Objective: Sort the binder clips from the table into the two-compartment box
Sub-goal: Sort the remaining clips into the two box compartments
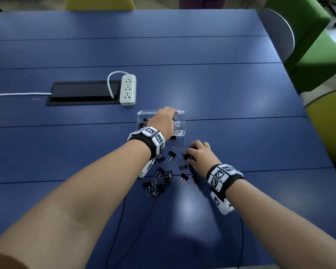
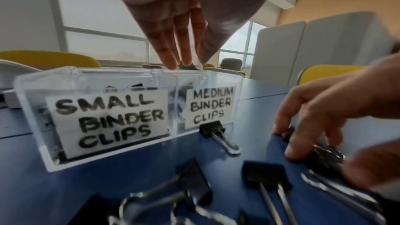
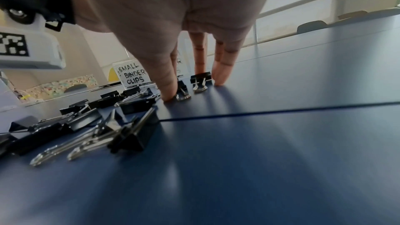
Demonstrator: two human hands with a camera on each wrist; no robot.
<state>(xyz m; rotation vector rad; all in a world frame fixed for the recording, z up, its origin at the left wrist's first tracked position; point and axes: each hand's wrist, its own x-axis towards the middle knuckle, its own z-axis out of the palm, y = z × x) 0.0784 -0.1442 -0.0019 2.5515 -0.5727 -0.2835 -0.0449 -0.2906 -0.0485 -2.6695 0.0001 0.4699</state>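
A clear two-compartment box (image 1: 180, 113) stands on the blue table, labelled SMALL BINDER CLIPS on the left and MEDIUM BINDER CLIPS on the right (image 2: 97, 74). My left hand (image 1: 172, 115) hovers over its top and pinches a small black clip (image 2: 187, 66) at the fingertips (image 2: 171, 63), above the divider. Near the box, my right hand (image 1: 189, 155) has thumb and fingers down around two small clips (image 3: 200, 79) on the table. Several black clips (image 1: 159, 181) lie loose between my wrists, and one (image 2: 211, 129) leans against the box front.
A white power strip (image 1: 127, 89) lies beside a black cable hatch (image 1: 81, 93) behind the box. Thin black cables (image 1: 116, 220) cross the near table. A grey chair back (image 1: 277, 33), a green seat (image 1: 308, 45) and a yellow chair (image 1: 330, 123) line the right edge.
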